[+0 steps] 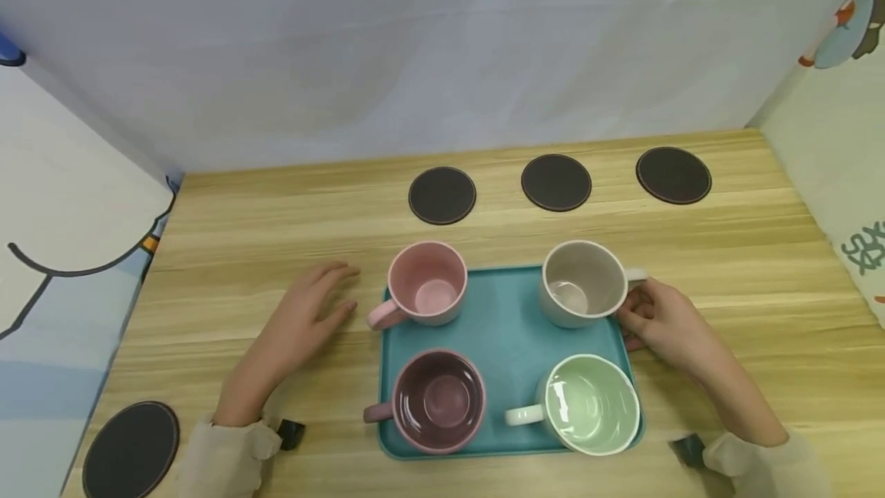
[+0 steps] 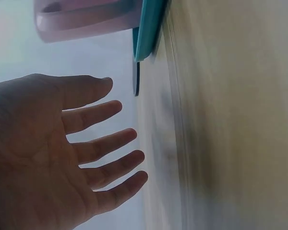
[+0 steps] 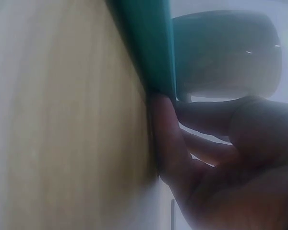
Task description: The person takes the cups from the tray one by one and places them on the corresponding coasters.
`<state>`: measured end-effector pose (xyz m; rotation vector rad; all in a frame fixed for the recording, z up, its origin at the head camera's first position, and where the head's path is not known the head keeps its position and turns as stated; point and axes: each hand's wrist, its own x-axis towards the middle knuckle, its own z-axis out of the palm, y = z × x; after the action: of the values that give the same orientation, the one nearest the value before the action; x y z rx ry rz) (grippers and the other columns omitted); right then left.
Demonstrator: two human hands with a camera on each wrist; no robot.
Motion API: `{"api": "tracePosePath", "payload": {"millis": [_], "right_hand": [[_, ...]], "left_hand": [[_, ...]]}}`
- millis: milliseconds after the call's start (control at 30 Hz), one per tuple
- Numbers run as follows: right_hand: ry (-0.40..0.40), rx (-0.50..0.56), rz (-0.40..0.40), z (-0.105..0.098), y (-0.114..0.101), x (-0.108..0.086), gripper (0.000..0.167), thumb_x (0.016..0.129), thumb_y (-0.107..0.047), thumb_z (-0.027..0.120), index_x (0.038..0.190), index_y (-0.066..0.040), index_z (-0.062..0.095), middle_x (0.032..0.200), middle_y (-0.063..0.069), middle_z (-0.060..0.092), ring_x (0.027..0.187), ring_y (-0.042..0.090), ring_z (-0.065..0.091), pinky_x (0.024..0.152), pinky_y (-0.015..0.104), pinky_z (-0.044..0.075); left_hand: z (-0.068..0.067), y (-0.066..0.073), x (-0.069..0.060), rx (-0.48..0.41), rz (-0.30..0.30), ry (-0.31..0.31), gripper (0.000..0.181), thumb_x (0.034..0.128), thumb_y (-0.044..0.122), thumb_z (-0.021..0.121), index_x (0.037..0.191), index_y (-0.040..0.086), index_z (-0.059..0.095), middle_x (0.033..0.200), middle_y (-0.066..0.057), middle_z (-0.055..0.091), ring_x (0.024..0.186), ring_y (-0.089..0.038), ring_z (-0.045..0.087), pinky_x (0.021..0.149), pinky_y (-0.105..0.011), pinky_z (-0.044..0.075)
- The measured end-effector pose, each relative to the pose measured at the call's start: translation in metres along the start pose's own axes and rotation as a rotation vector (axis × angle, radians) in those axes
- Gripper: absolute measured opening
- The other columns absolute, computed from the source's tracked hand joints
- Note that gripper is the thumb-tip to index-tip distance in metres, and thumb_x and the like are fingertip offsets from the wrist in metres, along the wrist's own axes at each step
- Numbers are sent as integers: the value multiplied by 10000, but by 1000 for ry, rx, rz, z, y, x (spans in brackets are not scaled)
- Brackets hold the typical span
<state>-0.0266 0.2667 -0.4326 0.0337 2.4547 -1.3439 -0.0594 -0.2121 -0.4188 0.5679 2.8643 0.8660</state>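
A teal tray (image 1: 508,321) lies on the wooden table and bears a pink mug (image 1: 429,283), a beige mug (image 1: 582,283), a dark mauve mug (image 1: 440,402) and a pale green mug (image 1: 588,406). At the tray's right edge, below the beige mug's handle, my right hand (image 1: 667,321) pinches the rim. The right wrist view shows its fingers (image 3: 165,115) against the tray's edge (image 3: 158,52). Left of the pink mug, my left hand (image 1: 297,329) hovers with fingers spread and touches nothing. In the left wrist view its palm (image 2: 38,153) faces the camera, apart from the tray.
Three round black coasters, the left one (image 1: 442,195), the middle one (image 1: 556,182) and the right one (image 1: 674,174), lie in a row behind the tray. Another black coaster (image 1: 131,448) sits at the table's front left. A pale cloth (image 1: 442,60) hangs behind the table.
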Motion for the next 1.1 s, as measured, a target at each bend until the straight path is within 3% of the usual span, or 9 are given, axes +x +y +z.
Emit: {"api": "tracePosePath", "payload": {"millis": [300,500,733,1100], "right_hand": [[5,-37,8,1,2,-1,315,1022,-3,603,1286,134,500,992,191,658,781,137,675,639,273,636],[-3,-37,13,2,2,0,310,1023,-10,607,1276,134,503,995,194,664,792,159,681,646,271,639],[7,-47,-2,-1,-1,0,309,1023,-6,606,1278,133,504,1007,205,660,790,144,671,647,269,638],[-1,-15,-5,1,1,0,322,1015,12,601,1292,137,495,1007,207,651,776,129,662,644,285,642]], "left_hand": [[-10,0,-37,4,-58,75,452,1030,148,663,1456,36,562,1505,-260,522,1397,-500,453,1123,-703,370],[-26,-11,-62,-29,-147,113,489,1036,168,662,1495,67,525,1527,-262,493,1408,-521,414,1078,-729,358],[-42,-21,-77,-52,-196,131,520,1066,218,619,1538,58,468,1551,-278,462,1419,-558,379,1054,-754,335],[-42,-38,-107,6,-328,121,551,1085,287,583,1545,20,439,1525,-329,453,1380,-578,397,1005,-739,375]]}}
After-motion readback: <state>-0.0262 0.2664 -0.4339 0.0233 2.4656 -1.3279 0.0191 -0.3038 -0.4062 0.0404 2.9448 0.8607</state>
